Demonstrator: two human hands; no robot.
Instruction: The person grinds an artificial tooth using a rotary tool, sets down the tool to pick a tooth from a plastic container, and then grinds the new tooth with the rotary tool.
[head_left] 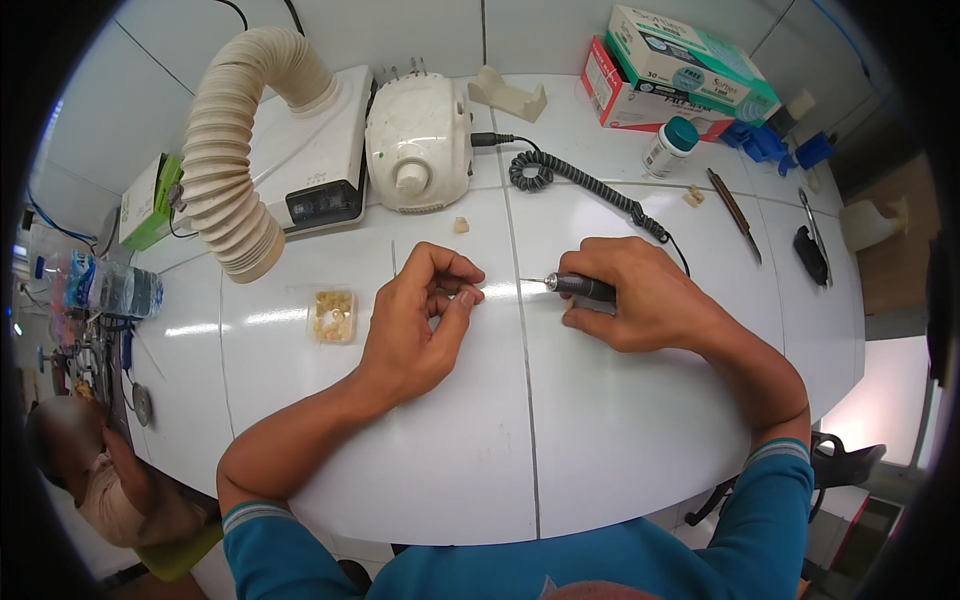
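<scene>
Fingers [590, 260] of the right hand [650, 300] are closed around a dark handpiece [588, 288] above the middle of the desk [620, 430]; its thin tip [533, 280] points left. Left hand [405, 325]: fingers curled, thumb near the fingertips, apart from the tip. Whether a small piece is pinched there cannot be told. Step in hand, as judged: positioning the tip opposite the left fingertips. Next move would call for a steady left hand and fine control of the handpiece. Containers: a clear tray [332, 342], left of the left hand, holds small yellowish pieces [334, 312]. A white bottle [663, 157] with a green lid [681, 133] stands near the stacked boxes [690, 60]; contents not visible.
</scene>
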